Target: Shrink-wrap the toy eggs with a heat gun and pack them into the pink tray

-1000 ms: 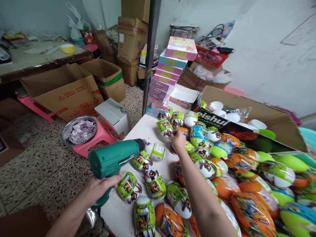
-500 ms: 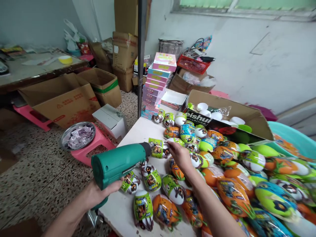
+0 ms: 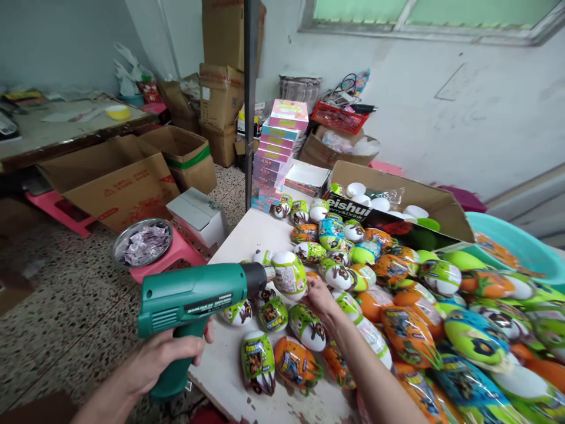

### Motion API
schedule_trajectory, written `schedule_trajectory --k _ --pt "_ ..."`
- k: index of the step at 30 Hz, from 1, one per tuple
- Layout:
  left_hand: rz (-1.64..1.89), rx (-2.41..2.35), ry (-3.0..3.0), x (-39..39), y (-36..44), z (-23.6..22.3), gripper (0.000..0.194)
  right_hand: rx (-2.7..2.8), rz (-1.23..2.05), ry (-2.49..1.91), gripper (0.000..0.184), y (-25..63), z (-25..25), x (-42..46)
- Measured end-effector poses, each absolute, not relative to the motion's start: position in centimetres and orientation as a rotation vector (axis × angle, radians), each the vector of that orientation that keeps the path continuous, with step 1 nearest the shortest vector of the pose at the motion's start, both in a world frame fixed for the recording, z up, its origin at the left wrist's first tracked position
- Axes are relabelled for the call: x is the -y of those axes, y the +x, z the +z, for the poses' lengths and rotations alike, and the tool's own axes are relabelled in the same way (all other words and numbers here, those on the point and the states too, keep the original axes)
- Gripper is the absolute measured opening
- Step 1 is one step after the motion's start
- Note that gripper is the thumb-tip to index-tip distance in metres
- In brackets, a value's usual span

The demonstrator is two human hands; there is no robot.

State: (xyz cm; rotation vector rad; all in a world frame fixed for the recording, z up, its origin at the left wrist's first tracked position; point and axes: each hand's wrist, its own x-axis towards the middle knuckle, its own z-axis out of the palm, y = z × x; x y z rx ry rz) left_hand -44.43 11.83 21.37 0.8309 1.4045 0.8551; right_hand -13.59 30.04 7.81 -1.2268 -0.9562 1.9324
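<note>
My left hand is closed round the handle of a green heat gun, whose dark nozzle points right. Right at the nozzle tip my right hand holds up a green-and-white wrapped toy egg. Under both hands is a white table covered with several wrapped toy eggs in green, orange and blue film.
An open cardboard box with plain white egg halves stands behind the pile, a teal tub to its right. A stack of pink and blue boxes rises at the table's far end beside a dark pole. A pink stool with a metal dish stands on the floor left.
My right hand has drawn back from the pile with one egg and lifted it to the heat gun's nozzle. The heat gun has levelled out and its grip has shifted.
</note>
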Motion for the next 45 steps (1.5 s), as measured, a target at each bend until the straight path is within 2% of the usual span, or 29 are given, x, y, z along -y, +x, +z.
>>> schedule_trajectory --k 4,8,14,16,19,22,25,31,34,37,39,41,45 --pt "0.813 -1.518 0.897 -11.7 -43.7 21.3 0.013 0.797 1.934 -1.299 0.035 -13.8 7.3 -29.8" --pt "0.601 -1.567 0.882 -12.0 -42.6 21.3 0.02 0.76 1.891 -1.363 0.031 -13.6 7.6 -29.6" --pt "0.708 -1.613 0.994 -13.0 -42.5 20.8 0.018 0.906 1.807 -1.434 0.024 -12.1 8.6 -28.9" --pt "0.624 -1.629 0.975 -12.9 -42.8 20.7 0.017 1.019 1.696 -1.461 0.026 -11.3 8.7 -28.6" --pt "0.527 -1.563 0.946 -13.4 -42.2 21.0 0.022 1.38 1.338 -1.549 0.028 -10.2 8.7 -28.4" --pt "0.626 -1.507 0.98 -15.3 -40.6 21.1 0.014 1.707 1.027 -1.595 0.03 -9.6 8.7 -28.4" --pt "0.706 -1.563 1.044 -16.7 -39.6 20.3 0.02 1.756 0.965 -1.613 0.032 -9.3 8.6 -28.3" --pt "0.569 -1.565 0.954 -15.8 -40.5 18.4 0.021 1.728 0.96 -1.565 0.031 -8.6 8.3 -28.1" --pt "0.548 -1.51 0.975 -17.1 -39.8 18.3 0.022 1.732 0.881 -1.561 0.033 -6.6 9.3 -31.5" --pt "0.575 -1.517 1.019 -19.1 -38.6 17.8 0.027 1.571 0.561 -1.833 0.044 -3.6 10.3 -38.0" --pt "0.616 -1.555 1.001 -19.8 -37.8 17.2 0.028 1.538 0.479 -2.018 0.049 -2.1 10.3 -42.6" --pt "0.654 -1.584 0.947 -20.0 -37.3 16.5 0.03 1.547 0.493 -2.086 0.047 -1.7 9.5 -46.1" --pt "0.675 -1.592 0.919 -19.7 -36.7 16.0 0.03 1.557 0.497 -2.109 0.029 -2.6 7.7 -48.4"
